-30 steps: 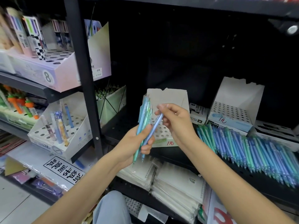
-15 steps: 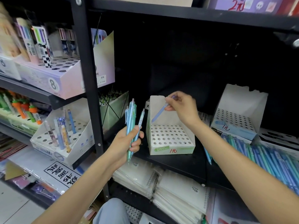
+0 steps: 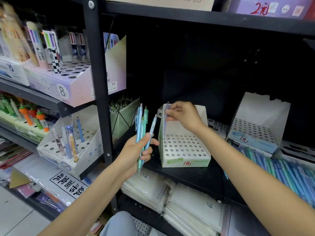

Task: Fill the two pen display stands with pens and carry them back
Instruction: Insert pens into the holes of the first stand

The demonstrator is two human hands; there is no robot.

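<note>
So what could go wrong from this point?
The right hand pinches one pen at the back-left corner of the stand; it might miss a hole and drop behind. The left hand grips a loose fan of pens, so one might slip out.

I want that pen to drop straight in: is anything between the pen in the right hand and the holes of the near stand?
Nothing visible: the right hand holds the pen upright above the near stand, whose holes below it look unfilled.
</note>
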